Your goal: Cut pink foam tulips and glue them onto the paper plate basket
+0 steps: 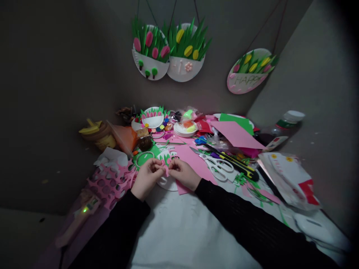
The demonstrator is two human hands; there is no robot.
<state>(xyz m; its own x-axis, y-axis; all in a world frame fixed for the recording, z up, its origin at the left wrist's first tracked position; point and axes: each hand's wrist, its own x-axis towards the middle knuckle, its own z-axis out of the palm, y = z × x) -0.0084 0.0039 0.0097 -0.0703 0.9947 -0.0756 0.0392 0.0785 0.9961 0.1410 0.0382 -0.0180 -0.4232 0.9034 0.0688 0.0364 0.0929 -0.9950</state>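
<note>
My left hand and my right hand meet near the middle of the view. Between their pinched fingertips is a small pink paper piece. Just behind the fingertips lies a white item with green leaves and pink shapes. Part of a white paper plate shows beneath the hands. A pink paper sheet lies to the right, beside white-handled scissors. Green paper and a clear tape ring sit to the left.
Punched pink sheets and a glue gun lie left. Right are a yellow-black cutter, a plastic bag and a white-capped bottle. Craft supplies line the back. Decorated plates hang on the wall.
</note>
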